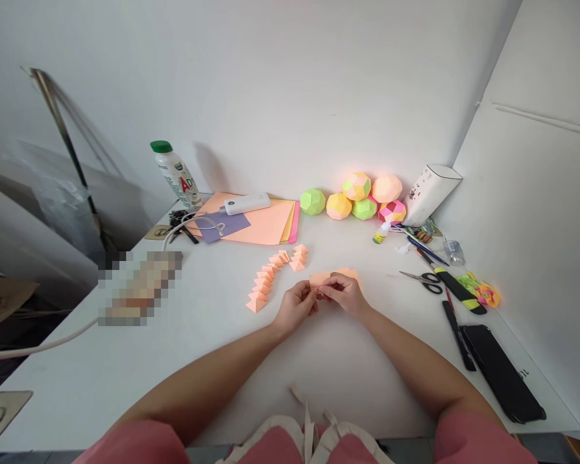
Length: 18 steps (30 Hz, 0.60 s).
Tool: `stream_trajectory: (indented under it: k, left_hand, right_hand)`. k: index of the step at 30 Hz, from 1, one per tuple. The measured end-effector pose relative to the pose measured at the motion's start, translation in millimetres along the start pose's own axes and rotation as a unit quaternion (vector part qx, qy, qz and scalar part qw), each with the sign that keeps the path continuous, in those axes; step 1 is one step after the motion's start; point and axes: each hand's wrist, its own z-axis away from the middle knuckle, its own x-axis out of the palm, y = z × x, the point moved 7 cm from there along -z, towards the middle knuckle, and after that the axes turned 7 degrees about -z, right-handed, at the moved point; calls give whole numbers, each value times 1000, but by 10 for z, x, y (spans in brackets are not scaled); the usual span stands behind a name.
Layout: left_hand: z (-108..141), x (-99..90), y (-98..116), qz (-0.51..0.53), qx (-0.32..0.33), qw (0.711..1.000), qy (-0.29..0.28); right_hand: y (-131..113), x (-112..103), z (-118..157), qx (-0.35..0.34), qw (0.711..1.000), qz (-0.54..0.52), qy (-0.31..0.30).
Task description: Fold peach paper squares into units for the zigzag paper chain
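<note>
Between my fingers, above the white table, is a small piece of peach paper [319, 278]. My left hand [297, 306] pinches its left side, thumb and fingers closed. From the right, my right hand [344, 293] grips the same paper, its fingertips meeting those of the left. Part of the paper is hidden behind the fingers. Just behind my right hand lie more peach paper pieces [352, 274]. A curved row of folded peach paper units [264, 278] stands to the left of my hands, with a shorter stack [298, 258] at its far end.
Faceted paper balls [339, 206] sit against the wall, near a glue bottle [381, 232]. Scissors [428, 281], a cutter [459, 291] and a black phone [502, 374] lie right. Coloured sheets [265, 225], a power bank [247, 203] and a white bottle [176, 175] stand back left.
</note>
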Motion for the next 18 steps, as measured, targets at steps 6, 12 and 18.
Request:
stream_trajectory:
  k: [6, 12, 18]
  left_hand:
    - [-22, -23, -27, 31, 31, 999, 9]
    - [-8, -8, -9, 24, 33, 999, -4]
    - [2, 0, 24, 13, 22, 1000, -8]
  right_hand:
    - [88, -7, -10, 36, 998, -44, -13]
    - [54, 8, -10, 28, 999, -36, -21]
    - [52, 3, -7, 33, 998, -43, -15]
